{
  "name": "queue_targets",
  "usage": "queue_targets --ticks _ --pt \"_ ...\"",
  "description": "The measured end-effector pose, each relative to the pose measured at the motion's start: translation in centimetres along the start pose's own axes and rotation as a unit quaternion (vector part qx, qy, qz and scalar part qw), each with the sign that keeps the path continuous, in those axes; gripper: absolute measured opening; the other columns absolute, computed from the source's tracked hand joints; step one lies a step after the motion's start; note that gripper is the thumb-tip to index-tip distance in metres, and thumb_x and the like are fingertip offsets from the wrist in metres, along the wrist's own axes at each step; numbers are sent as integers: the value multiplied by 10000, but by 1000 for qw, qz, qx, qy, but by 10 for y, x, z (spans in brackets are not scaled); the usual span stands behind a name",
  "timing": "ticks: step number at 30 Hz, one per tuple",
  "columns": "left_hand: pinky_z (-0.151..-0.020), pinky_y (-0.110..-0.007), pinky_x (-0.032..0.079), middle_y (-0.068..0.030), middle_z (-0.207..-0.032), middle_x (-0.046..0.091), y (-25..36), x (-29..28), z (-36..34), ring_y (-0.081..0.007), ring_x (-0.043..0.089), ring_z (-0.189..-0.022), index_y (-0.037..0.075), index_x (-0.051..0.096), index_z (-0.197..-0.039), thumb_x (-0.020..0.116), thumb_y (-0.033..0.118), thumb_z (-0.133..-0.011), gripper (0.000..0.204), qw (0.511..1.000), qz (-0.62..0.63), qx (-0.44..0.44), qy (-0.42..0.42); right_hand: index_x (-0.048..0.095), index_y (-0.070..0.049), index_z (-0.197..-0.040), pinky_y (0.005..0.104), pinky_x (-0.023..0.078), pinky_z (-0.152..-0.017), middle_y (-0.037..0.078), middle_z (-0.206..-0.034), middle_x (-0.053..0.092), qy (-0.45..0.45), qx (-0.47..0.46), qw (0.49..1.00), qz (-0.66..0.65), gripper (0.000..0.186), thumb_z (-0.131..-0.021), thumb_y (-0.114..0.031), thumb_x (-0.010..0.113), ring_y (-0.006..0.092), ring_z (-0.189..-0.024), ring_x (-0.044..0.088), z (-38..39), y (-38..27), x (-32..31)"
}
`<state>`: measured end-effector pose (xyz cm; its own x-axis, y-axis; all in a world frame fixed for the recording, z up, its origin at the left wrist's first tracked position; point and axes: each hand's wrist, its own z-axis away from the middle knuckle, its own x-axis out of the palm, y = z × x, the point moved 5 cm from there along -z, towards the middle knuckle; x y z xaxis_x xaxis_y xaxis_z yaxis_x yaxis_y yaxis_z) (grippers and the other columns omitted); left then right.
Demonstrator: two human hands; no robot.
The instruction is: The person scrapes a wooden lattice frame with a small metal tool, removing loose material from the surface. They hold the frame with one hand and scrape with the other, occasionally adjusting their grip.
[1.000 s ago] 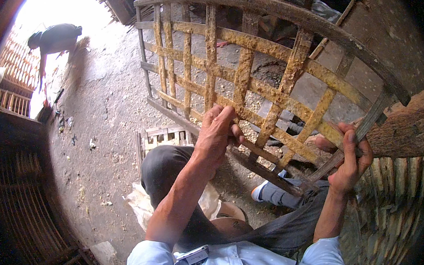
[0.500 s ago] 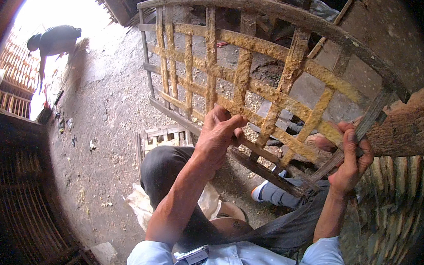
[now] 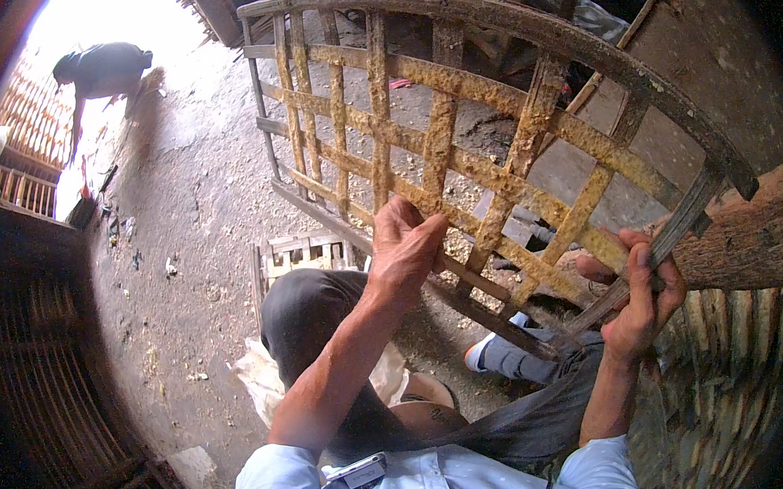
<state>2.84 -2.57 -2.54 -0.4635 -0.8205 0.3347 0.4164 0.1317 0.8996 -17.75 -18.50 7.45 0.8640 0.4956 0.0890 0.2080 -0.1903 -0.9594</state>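
A large wooden lattice frame (image 3: pixel 514 174) with crossed slats and a curved dark outer bar stands tilted before me. Crumbly yellow-brown residue coats its slats. My left hand (image 3: pixel 407 243) is closed at the lower middle of the lattice, its fingers pinched against a slat; whether a small tool sits in them is hidden. At the frame's right end my right hand (image 3: pixel 643 296) grips the grey end bar, thumb in front and fingers around it. The frame's lower edge is close to my knees.
A smaller lattice piece (image 3: pixel 307 252) lies on the dirt floor (image 3: pixel 198 301) beyond my left knee. Near it is a whitish sack (image 3: pixel 258 378). On the right are a log (image 3: pixel 740 232) and a stack of ridged pieces (image 3: pixel 731 367). Another person (image 3: pixel 105 72) bends over at the far left.
The lattice frame has shifted slightly left and tilted a little. My left hand has stayed closed at about the same slat; my right hand keeps its grip on the end bar.
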Motion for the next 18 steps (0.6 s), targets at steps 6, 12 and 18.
queue_targets --ticks 6,12,18 --pt "-452 -277 385 -5 -656 449 9 6 2 -118 468 -535 85 443 -780 735 127 -815 297 996 12 -61 -59 602 51 -1060 365 636 -573 173 -1054 644 48 -40 996 67 218 -961 -141 576 294 -841 677 -4 9 -20" --pt "-469 -283 397 -9 -665 489 21 10 4 -118 503 -561 74 457 -753 855 257 -731 439 983 -159 -70 -60 614 47 -1053 355 631 -552 149 -1035 649 49 37 998 18 250 -964 -184 582 256 -692 681 -7 1 -6" --pt "-505 -262 409 -28 -685 523 21 9 6 -115 516 -579 58 454 -763 872 270 -695 474 980 -189 -57 -8 629 37 -1041 355 637 -554 142 -1027 649 33 35 999 22 229 -965 -173 576 229 -717 684 -7 -1 -4"
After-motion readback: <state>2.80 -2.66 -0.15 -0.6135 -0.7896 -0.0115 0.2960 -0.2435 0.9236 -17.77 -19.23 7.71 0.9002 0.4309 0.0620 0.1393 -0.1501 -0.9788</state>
